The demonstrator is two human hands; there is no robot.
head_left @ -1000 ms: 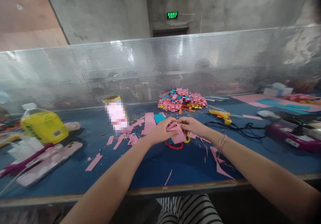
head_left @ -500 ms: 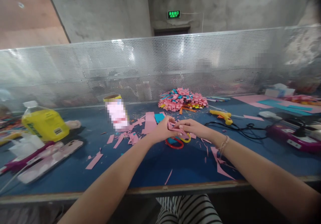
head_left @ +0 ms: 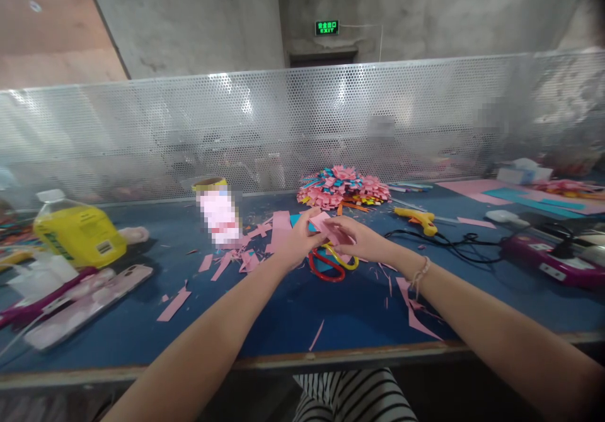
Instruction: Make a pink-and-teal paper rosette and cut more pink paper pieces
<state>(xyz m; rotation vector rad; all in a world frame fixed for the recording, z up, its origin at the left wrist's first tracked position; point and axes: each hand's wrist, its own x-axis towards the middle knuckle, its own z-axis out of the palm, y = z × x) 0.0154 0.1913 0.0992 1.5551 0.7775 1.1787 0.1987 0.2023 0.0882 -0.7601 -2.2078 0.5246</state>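
Between my two hands is a piece of pink paper, held over the middle of the table. My left hand pinches its left side with thumb and fingers. My right hand has its curled fingers on the right side of the same paper. Right below my hands lies a pair of scissors with one red and one yellow handle loop; the blades are hidden. Behind my left hand are a pink paper strip and a bit of blue paper.
Pink scraps litter the blue table. A pile of pink and blue paper flowers is at the back. A yellow glue gun and purple power strip lie right; a yellow-liquid jug and phone are left.
The pink paper has been turned and flattened, its face now tilted toward me. My hands have shifted slightly apart, and more of the scissor handles shows beneath them.
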